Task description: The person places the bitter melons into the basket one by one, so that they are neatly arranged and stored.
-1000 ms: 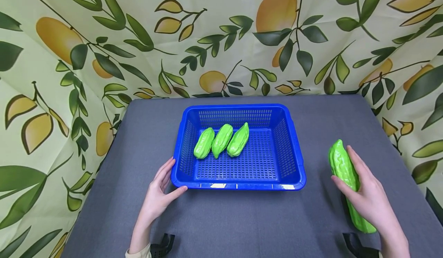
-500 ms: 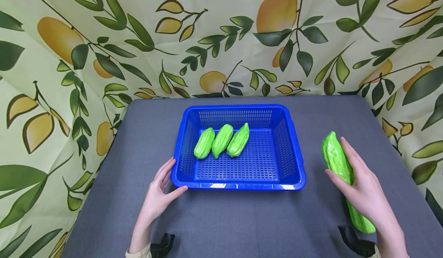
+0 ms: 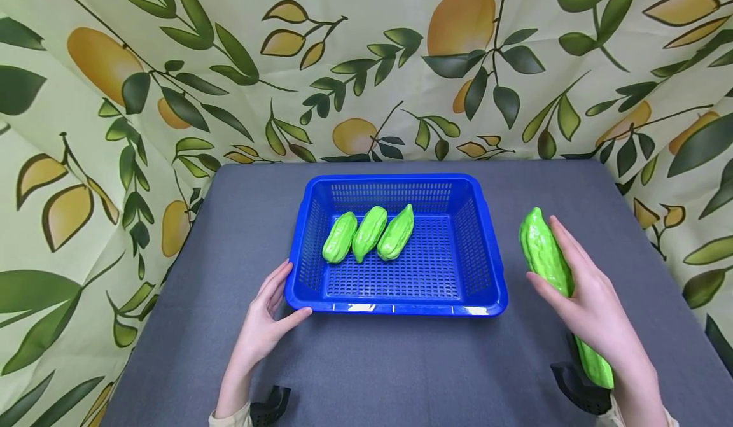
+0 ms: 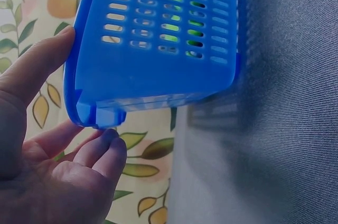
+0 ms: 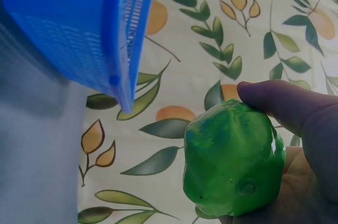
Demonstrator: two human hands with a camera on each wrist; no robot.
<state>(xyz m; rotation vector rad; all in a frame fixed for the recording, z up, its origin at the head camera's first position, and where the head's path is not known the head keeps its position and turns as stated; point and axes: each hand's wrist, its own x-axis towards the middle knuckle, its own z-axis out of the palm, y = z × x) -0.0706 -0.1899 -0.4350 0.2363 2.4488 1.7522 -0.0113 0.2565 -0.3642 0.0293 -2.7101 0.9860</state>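
Observation:
In the head view my right hand (image 3: 590, 296) grips a bright green, bumpy bitter melon (image 3: 544, 252) between thumb and fingers, to the right of the basket. Its blunt end faces the camera in the right wrist view, where the bitter melon (image 5: 235, 160) appears raised off the table. My left hand (image 3: 265, 325) holds the near left corner of a blue plastic basket (image 3: 395, 308). The left wrist view has thumb and fingers at the basket rim (image 4: 79, 71). Three bitter melons (image 3: 369, 233) lie side by side in the basket's left half.
Another bitter melon (image 3: 595, 363) lies on the grey table (image 3: 401, 370), partly hidden behind the right hand and wrist. Black wrist mounts (image 3: 578, 389) sit at both wrists. A curtain (image 3: 366, 64) printed with leaves and fruit hangs behind the table and along its sides.
My right hand has moved up and left with its bitter melon, away from the one lying on the table. The left hand and basket stay practically in place.

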